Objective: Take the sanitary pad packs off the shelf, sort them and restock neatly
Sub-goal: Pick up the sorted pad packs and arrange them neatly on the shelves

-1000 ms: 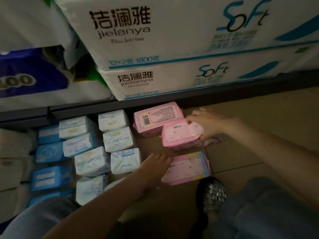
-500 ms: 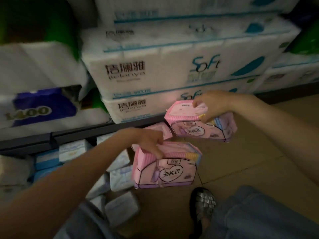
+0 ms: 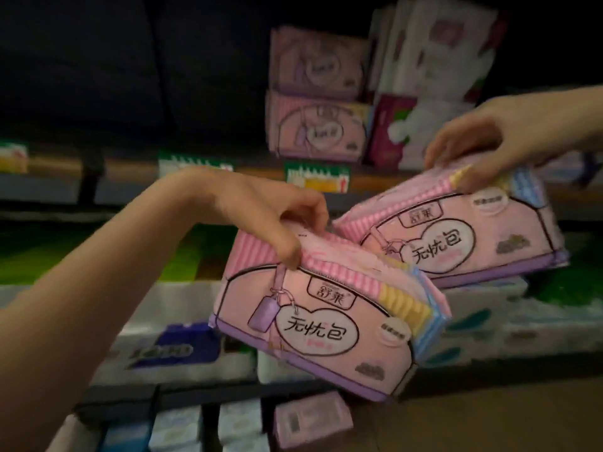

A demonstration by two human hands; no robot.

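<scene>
The left hand (image 3: 261, 216) is pinching the striped top edge of a pink pad pack (image 3: 319, 324), holding it up in the air, while the right hand (image 3: 479, 151) is gripping the top of a second pink pack (image 3: 456, 236) just behind and to the right. On the shelf (image 3: 195, 181) beyond, two matching pink packs (image 3: 316, 96) are sitting stacked beside a magenta pack (image 3: 388, 132). White tissue bundles (image 3: 169, 350) are lying blurred below.

Near pink pack (image 3: 326, 324): 舒莱, 无忧包; far pink pack (image 3: 456, 243): 无忧包 (brand blurred).
</scene>
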